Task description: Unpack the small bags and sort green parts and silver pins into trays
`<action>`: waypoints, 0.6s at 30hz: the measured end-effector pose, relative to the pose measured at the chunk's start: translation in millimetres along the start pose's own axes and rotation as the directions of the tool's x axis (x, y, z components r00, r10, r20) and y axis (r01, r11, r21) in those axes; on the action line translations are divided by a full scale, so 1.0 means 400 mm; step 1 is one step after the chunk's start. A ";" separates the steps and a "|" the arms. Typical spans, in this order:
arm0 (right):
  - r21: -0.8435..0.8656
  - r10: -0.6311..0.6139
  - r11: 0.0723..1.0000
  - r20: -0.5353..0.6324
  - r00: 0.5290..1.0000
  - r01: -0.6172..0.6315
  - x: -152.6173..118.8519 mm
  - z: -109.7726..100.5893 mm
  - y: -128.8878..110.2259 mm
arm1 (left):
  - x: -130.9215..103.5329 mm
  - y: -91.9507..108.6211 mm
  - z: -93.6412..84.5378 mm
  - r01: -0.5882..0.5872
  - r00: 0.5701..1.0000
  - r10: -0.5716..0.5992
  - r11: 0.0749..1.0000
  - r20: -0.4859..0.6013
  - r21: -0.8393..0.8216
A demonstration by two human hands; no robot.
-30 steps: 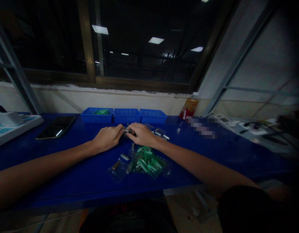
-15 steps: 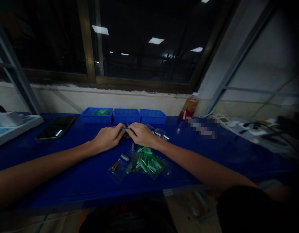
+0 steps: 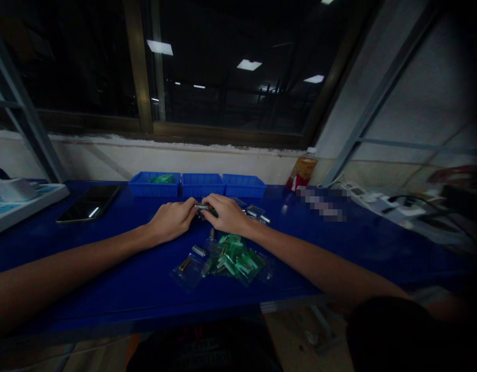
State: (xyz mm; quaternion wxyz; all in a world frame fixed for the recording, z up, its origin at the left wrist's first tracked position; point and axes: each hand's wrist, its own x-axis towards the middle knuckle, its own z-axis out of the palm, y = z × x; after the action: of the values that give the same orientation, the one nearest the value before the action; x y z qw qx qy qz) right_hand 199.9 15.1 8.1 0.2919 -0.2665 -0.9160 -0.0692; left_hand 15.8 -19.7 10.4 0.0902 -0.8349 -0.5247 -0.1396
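Note:
Over the middle of the blue table, my left hand (image 3: 175, 218) and my right hand (image 3: 225, 213) meet, both closed. Between their fingertips is a small silvery metal cylinder (image 3: 201, 206), gripped from both ends; its exact kind is too small to make out. Below my hands lies a pile of small green parts in clear bags (image 3: 238, 258). Beside the pile are a loose silvery cylinder (image 3: 198, 251) and a clear bag with brass-coloured pins (image 3: 185, 264). More bagged metal parts (image 3: 257, 212) lie right of my right hand, partly behind it.
Three blue bins stand along the back; the left bin (image 3: 135, 186) holds green parts. A phone (image 3: 89, 204) and a white power strip (image 3: 29, 206) lie at left. At right are a red and orange packet (image 3: 301, 173) and another power strip with cables (image 3: 409, 209).
My right fingers have shifted slightly around the metal cylinder, so more of it shows between my hands. My left hand and the things on the table stay put.

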 end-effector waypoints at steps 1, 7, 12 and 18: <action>-0.014 -0.003 1.000 -0.002 1.000 0.003 0.000 0.000 0.000 | 0.000 0.000 0.000 0.000 1.000 0.000 1.000 0.000 -0.004; -0.074 0.000 0.997 -0.009 1.000 -0.001 -0.001 0.004 0.001 | -0.001 -0.003 0.004 -0.019 1.000 0.018 0.998 -0.011 -0.054; -0.105 0.005 0.994 -0.013 1.000 -0.006 0.000 0.005 0.002 | -0.002 -0.003 0.004 -0.017 1.000 0.016 0.998 -0.024 -0.060; -0.100 -0.001 0.995 0.016 1.000 0.003 0.001 0.000 0.000 | -0.002 0.000 0.001 -0.019 0.999 0.017 0.999 -0.032 -0.048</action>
State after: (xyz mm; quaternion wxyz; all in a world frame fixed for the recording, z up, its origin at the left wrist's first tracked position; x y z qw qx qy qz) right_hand 199.6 15.3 8.1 0.2706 -0.2806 -0.9139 -0.1132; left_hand 15.6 -20.5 9.8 0.0798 -0.8392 -0.5121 -0.1645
